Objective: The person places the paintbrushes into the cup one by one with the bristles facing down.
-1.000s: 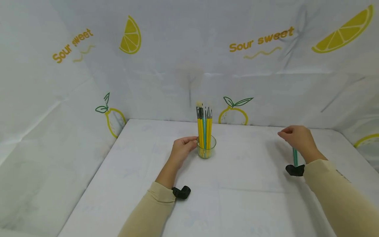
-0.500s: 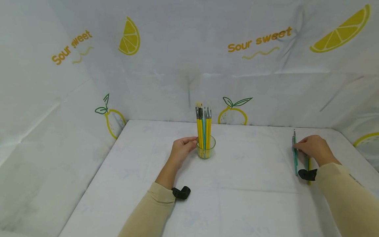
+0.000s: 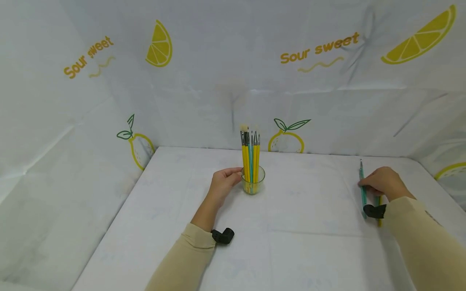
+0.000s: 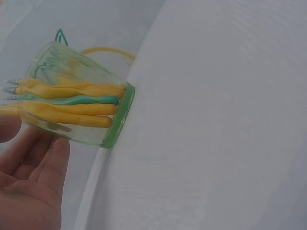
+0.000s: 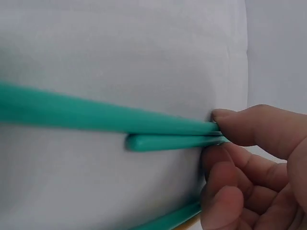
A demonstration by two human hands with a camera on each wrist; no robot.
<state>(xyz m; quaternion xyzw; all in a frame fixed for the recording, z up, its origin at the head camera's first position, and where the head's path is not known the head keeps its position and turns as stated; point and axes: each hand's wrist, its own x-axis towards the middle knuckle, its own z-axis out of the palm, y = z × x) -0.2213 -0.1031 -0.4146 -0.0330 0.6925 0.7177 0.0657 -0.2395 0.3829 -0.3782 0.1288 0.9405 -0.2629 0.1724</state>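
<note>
My left hand [image 3: 225, 184] holds a clear glass cup [image 4: 121, 115] by its left side, fingers and thumb near the rim. Several yellow paintbrushes [image 3: 244, 157] and a teal one stand in the cup, bristles up. At the right of the table my right hand [image 3: 384, 182] pinches two teal paintbrushes [image 5: 72, 112] between thumb and fingers; their handles lie side by side, one reaching farther back toward the wrist. Beneath that hand lie another teal paintbrush [image 5: 168, 219] and a yellow one [image 3: 380, 222], partly hidden by the hand and wrist.
A white cloth covers the table [image 3: 306, 250]. Behind it rises a white sheet [image 3: 204, 81] printed with lemons and "Sour sweet". Black wrist cameras sit on both wrists, the right one [image 3: 374, 211] close over the brushes.
My right hand has come back from farther left and nearer the sheet, down to the teal paintbrushes, and its fingers now pinch them. My left hand has stayed at the cup.
</note>
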